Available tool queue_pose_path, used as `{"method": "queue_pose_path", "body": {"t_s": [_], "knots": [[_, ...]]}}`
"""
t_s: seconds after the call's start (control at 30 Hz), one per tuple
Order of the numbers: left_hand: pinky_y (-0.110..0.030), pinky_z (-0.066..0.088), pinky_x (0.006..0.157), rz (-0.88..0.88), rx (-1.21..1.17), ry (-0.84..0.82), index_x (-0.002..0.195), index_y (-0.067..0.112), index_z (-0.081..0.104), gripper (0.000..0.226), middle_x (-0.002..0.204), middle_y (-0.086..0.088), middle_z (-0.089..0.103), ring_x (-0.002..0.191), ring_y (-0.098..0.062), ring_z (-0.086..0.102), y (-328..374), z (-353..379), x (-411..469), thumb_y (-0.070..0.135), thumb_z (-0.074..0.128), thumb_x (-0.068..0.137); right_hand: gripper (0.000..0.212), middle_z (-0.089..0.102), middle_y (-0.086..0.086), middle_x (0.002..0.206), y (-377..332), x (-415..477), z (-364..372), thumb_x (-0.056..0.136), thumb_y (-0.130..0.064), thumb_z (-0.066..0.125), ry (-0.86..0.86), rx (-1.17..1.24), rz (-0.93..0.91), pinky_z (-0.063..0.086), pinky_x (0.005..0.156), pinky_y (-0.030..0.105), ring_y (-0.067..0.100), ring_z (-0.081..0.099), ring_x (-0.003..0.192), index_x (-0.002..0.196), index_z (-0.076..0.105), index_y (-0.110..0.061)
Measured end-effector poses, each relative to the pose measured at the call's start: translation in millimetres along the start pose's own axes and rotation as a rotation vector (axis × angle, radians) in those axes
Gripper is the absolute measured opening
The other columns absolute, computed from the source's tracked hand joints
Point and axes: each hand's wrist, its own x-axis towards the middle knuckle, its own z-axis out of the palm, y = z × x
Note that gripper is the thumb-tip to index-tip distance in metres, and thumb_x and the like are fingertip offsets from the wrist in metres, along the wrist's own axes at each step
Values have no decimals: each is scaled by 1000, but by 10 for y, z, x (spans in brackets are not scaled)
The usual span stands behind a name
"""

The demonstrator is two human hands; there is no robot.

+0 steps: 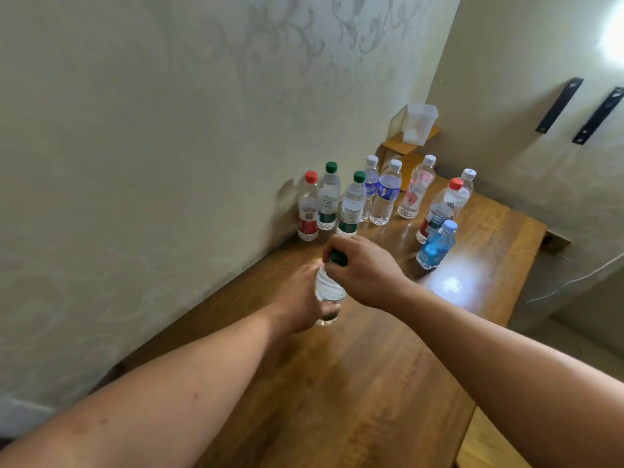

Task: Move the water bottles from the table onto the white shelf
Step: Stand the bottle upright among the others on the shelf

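Both hands hold the green-capped bottle [330, 288]: left hand [301, 300] round its body, right hand [366, 269] gripping its cap

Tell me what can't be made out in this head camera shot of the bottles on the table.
All in the head view:
White shelf: outside the frame.
Held bottle: blurred; the left hand covers its side, and the right hand hides most of its green cap.
Label text on the standing bottles: too small to read.
White-capped bottle: lower part hidden behind the blue-labelled bottle.
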Motion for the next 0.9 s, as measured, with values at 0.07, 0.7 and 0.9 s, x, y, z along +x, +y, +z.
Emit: {"method": "queue_pose_path", "body": {"t_s": [0.07,0.7,0.9], "knots": [[-29,56,96,7,-70,54,136,28,51,70,124,12,68,110,-10,67,-121,-218,-418,40,92,81,9,63,-10,100,-428,-182,60,96,-37,68,19,32,-53,46,71,32,14,59,89,105,66,-37],[-46,61,83,-185,-107,382,113,43,49,48,102,12,71,93,-15,71,-1599,-2408,-4325,49,82,77,45,74,-25,113,-3758,-1391,1862,84,-46,83,-333,232,-352,61,95,37,-4,71,102,123,61,-48],[-45,62,86,-271,-147,596,126,43,50,63,105,10,75,94,-10,73,-2098,-2888,-5018,47,84,73,54,71,-22,122,-4773,-1385,2323,82,-54,81,-272,293,-508,58,94,29,1,69,109,128,54,-52]]}}
